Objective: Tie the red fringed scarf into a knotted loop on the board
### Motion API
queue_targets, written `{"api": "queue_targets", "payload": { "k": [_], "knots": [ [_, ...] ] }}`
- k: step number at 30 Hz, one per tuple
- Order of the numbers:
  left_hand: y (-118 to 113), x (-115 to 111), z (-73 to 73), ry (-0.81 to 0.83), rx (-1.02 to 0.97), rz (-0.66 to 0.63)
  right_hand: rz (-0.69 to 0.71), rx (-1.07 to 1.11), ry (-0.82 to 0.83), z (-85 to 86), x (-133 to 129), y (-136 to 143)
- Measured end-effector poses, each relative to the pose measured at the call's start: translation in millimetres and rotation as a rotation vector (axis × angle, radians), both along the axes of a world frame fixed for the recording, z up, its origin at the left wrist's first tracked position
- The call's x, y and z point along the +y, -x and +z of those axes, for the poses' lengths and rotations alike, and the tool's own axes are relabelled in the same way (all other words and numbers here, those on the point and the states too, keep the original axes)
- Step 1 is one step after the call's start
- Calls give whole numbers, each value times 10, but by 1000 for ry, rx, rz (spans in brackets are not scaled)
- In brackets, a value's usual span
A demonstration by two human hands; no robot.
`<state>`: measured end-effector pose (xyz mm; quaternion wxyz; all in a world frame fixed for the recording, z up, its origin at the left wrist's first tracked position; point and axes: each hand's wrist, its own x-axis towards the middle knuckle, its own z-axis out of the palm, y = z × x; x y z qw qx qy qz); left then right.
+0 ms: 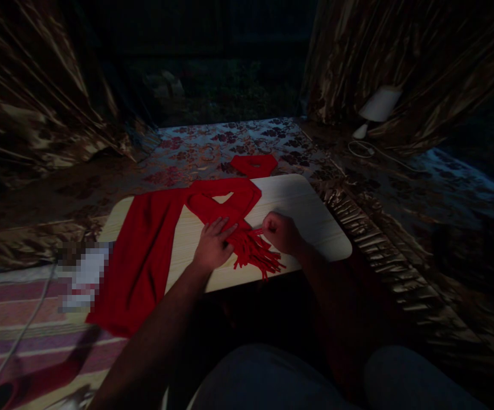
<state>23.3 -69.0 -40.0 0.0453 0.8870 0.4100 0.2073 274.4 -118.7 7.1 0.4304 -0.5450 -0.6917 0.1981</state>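
Observation:
A strip of red fabric (225,213) lies looped and crossed over itself on a small light-wood table (302,205), with a cut fringe (257,253) at its near end. My left hand (215,244) rests flat on the strip just left of the fringe, fingers spread. Closed in a pinch, my right hand (280,230) holds a fringe strand at the fringe's upper right side. A wide red cloth (150,245) drapes over the table's left part and hangs past its near edge.
Behind the table, a folded red piece (254,165) lies on a patterned cloth (204,151). A white lamp (380,103) with a loose cord stands at the back right. Gathered curtains (358,51) hang on both sides. A red tubular object (41,378) lies at lower left on striped fabric (11,302).

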Motion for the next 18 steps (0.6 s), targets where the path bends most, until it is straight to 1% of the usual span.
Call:
{"api": "queue_targets", "payload": {
  "k": [4,7,10,13,16,18],
  "knots": [
    [5,4,-9,-2,4,0,-73,196,51,76,3,-49],
    [12,10,-14,5,9,-5,-78,295,62,103,14,-42],
    [11,8,-9,-2,-1,-3,-79,245,71,89,14,2],
    [7,1,9,-4,-8,-3,-6,122,88,36,-19,88],
    [5,-4,26,3,-7,-9,99,48,172,-54,-66,216],
    [5,-4,30,1,-7,-15,129,40,254,-125,-83,313]
  ]
}}
